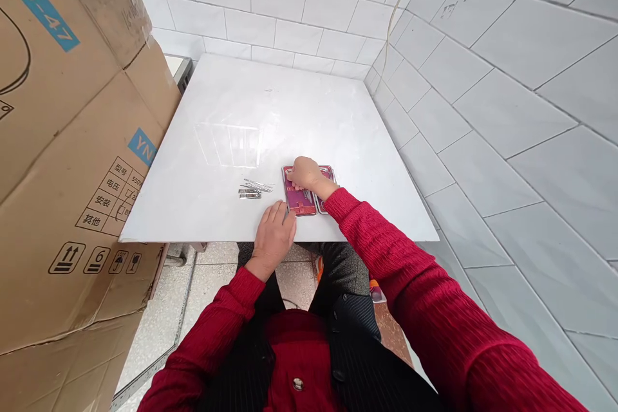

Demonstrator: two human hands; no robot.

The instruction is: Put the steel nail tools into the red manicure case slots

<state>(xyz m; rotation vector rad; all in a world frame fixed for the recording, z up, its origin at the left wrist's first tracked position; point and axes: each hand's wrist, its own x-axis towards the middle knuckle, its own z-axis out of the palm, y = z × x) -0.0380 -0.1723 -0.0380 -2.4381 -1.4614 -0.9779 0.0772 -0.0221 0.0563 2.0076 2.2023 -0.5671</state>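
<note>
An open manicure case (303, 208) with a dark red and purple lining lies on the white table in front of me. Over its left half, my right hand (305, 174) is closed with the fingers bent down; what they grip, if anything, is hidden. My left hand (276, 230) rests flat at the table's front edge, its fingers stretched out beside the case's lower left corner. Left of the case lie nail clippers (250, 194) and several slim metal tools (258, 185). Part of the case's right half is covered by my right wrist.
Tall cardboard boxes (72, 161) stand along the left side of the white table (309, 109). Tiled walls (521, 116) close in the back and right. A thin cable (390, 26) hangs in the back right corner. My legs are under the front edge.
</note>
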